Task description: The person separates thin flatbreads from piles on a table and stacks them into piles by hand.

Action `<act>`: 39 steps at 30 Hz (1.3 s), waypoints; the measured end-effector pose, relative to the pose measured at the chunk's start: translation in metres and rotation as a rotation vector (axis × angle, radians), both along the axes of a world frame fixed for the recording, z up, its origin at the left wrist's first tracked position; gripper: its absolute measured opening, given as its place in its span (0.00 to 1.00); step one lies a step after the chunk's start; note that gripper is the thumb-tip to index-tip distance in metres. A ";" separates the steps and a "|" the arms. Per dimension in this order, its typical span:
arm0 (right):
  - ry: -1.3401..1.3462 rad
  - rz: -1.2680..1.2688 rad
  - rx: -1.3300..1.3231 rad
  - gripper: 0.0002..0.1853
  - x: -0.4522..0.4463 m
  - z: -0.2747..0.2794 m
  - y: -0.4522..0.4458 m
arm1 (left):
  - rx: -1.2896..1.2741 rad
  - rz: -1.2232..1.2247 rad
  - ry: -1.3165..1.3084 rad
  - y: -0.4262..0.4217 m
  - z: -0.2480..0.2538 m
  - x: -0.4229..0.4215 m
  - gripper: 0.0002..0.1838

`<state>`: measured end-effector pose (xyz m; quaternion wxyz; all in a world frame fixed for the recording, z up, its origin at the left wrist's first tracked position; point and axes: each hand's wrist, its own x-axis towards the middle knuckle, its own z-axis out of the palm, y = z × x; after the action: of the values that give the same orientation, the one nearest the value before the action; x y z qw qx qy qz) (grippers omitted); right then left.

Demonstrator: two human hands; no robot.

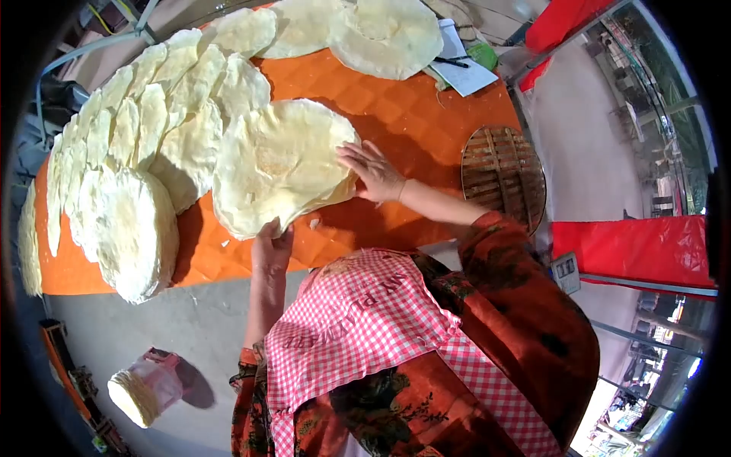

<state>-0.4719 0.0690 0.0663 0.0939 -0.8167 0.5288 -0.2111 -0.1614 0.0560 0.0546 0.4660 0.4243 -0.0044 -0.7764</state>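
Observation:
A large, thin, pale-yellow round sheet [293, 156], wavy at its rim and like a dried flatbread, lies in front of me on the orange tabletop [320, 84]. At its near edge, my left hand [270, 247] is closed, pinching the rim between thumb and fingers. My right hand [371, 174] rests at the right edge with its fingers stretched out, the tips touching the sheet. Whether more sheets lie under this one I cannot tell. To its left, overlapping rows of similar sheets [152, 122] spread over the table.
A thick stack of sheets [137, 232] stands at the near left edge. More sheets [384, 34] lie at the back, beside a notepad [464, 72] with a pen [451, 62]. A round woven bamboo tray [502, 175] is at the right. A pink bag [161, 381] stands on the floor.

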 end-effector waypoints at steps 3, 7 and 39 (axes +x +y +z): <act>-0.274 -0.039 -0.220 0.26 0.023 -0.004 -0.021 | 0.090 0.116 0.079 -0.026 0.032 0.018 0.14; -0.313 0.038 -0.403 0.13 0.066 0.123 -0.048 | -0.611 -0.101 0.096 -0.046 0.151 0.067 0.23; -1.860 -0.216 0.993 0.31 0.003 -0.032 -0.036 | -0.033 -0.084 -0.079 -0.017 -0.034 0.069 0.28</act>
<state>-0.4688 0.0335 0.0341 0.7657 -0.1524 0.3455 -0.5207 -0.0920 0.0391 0.0205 0.4396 0.4462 -0.0535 -0.7776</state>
